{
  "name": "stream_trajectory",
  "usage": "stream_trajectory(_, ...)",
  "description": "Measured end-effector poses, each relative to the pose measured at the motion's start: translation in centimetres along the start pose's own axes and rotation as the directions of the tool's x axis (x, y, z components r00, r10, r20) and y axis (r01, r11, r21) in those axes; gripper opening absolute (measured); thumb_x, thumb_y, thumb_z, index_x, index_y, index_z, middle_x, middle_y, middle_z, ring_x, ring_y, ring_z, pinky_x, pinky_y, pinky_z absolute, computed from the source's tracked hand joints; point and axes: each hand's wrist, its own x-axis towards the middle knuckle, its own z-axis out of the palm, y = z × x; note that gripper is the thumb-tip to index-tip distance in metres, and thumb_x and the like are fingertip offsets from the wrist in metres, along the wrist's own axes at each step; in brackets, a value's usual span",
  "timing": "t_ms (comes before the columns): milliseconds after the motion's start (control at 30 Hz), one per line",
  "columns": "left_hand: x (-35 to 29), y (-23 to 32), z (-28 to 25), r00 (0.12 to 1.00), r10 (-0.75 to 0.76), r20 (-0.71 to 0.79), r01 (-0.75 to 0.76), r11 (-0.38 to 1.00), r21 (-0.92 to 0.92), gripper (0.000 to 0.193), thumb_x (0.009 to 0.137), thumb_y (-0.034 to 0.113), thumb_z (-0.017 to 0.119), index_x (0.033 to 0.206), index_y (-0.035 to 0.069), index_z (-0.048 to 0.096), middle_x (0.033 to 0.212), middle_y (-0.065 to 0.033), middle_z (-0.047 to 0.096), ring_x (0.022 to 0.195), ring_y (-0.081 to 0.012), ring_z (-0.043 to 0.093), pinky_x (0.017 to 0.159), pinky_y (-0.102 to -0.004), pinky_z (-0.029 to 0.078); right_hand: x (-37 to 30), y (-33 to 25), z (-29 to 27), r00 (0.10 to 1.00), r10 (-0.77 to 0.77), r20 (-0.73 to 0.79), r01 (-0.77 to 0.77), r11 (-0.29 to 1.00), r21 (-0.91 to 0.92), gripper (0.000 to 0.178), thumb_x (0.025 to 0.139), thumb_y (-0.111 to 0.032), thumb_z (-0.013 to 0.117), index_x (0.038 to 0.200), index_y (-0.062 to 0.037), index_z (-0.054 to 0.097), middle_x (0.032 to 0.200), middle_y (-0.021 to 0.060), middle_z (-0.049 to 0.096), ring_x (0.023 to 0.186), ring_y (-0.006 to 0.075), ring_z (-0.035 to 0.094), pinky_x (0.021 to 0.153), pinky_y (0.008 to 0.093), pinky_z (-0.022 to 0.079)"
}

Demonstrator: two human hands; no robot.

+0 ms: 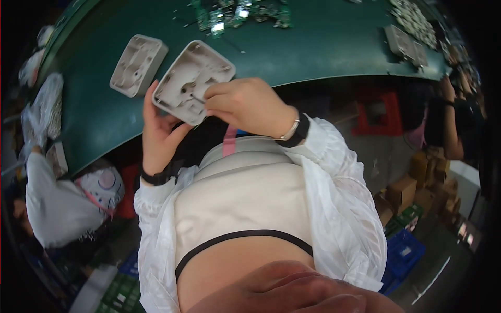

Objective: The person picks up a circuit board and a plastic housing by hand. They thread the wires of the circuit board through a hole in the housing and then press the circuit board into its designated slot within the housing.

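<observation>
Hands are sharing one grey plastic housing (192, 79), open side up for access: left hand (159, 133) is cradling its lower edge, right hand (245, 104) is pinching the near corner, above the green surface (313, 47).

Work surface: a dark green bench (313, 47) with a curved near edge, running from the far right round to the near left. On it, left of centre: one pale grey square plastic housing (138, 65), hollow side up. Far middle: a scatter of small green circuit boards (237, 14). Far right: two flat grey square plates (406, 44) side by side, and beyond them a heap of small pale parts (415, 18).
</observation>
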Motion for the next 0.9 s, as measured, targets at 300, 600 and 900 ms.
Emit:
stream_trajectory(300, 0.0, 0.7, 0.9, 0.995, 0.032, 0.097, -0.027, 0.998, -0.055, 0.099, 0.085, -0.015, 0.068, 0.165, 0.009, 0.015, 0.158, -0.021, 0.037, 0.126, -0.0312, 0.064, 0.103, -0.0403, 0.055, -4.1, 1.2, -4.4, 0.986, 0.018, -0.167, -0.013, 0.999, 0.032, 0.012, 0.083, -0.01, 0.081, 0.093, -0.0043, 0.076, 0.1, 0.0066, 0.076, 0.082, 0.0282, 0.073, 0.07, 0.0353, 0.058)
stream_trajectory(600, 0.1, 0.6, -7.4, 0.813, 0.442, -0.38, -0.225, 0.839, 0.496, 0.068, 0.094, 0.0, 0.072, 0.153, 0.003, 0.04, 0.151, -0.0181, 0.049, 0.126, -0.0249, 0.059, 0.109, -0.0384, 0.043, -13.4, 13.8, -19.9, 0.788, 0.428, -0.443, -0.501, 0.863, -0.058, 0.02, 0.093, -0.014, 0.079, 0.106, 0.0009, 0.079, 0.099, 0.0083, 0.079, 0.089, 0.0141, 0.072, 0.084, 0.0279, 0.056)
stream_trajectory(900, 1.4, -0.1, -10.0, 0.751, 0.513, -0.416, -0.119, 0.725, 0.678, 0.072, 0.092, 0.013, 0.08, 0.151, 0.002, 0.041, 0.153, -0.0157, 0.047, 0.14, -0.0282, 0.047, 0.117, -0.0427, 0.037, -18.7, 24.5, -27.8, 0.709, 0.514, -0.482, -0.65, 0.742, -0.165, 0.026, 0.096, -0.021, 0.077, 0.111, -0.0006, 0.079, 0.092, 0.0022, 0.077, 0.082, 0.0088, 0.067, 0.074, 0.0244, 0.053)
